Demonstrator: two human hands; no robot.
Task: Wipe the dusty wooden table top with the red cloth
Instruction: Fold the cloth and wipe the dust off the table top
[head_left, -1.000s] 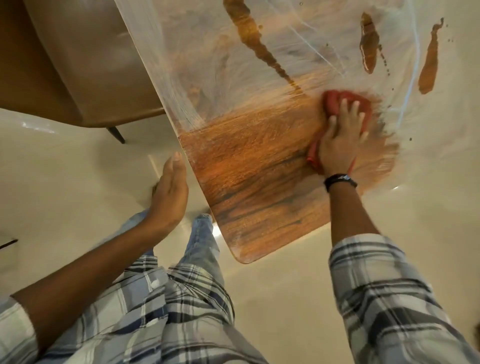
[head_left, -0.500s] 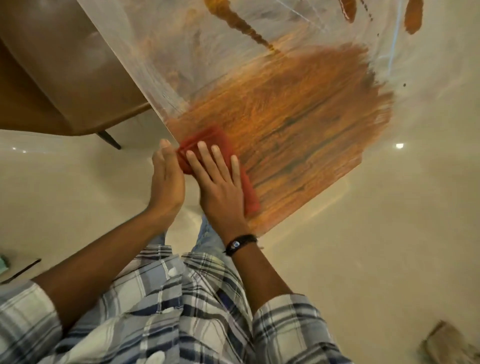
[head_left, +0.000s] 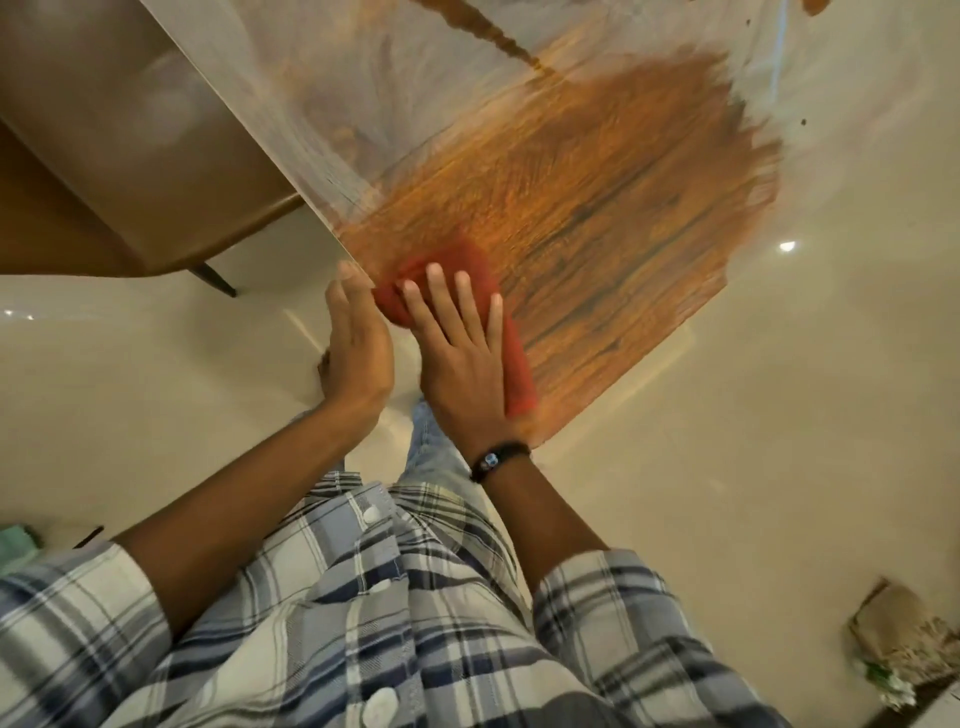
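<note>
- Floor (head_left: 727, 415): pale and glossy, on all sides of the table.
- Table top (head_left: 597, 171): wooden. Its near portion is bare, with orange-brown grain exposed. The far portion and left margin carry a grey film of dust (head_left: 311, 78).
- Chair (head_left: 104, 130): brown, upholstered, just beside the table's left edge.
- Right hand (head_left: 462, 358): laid flat, palm down, with fingers straight and spread. It presses on the cloth without curling round it.
- Left hand (head_left: 358, 348): fingers straight and together, holding nothing, set against the table's left edge. Contact with the cloth cannot be determined.
- Red cloth (head_left: 514, 374): on the table top near its left edge and near corner, under the right hand, showing beyond the fingertips and along the little-finger side.
- Wristband (head_left: 498, 460): black, on the right wrist.
</note>
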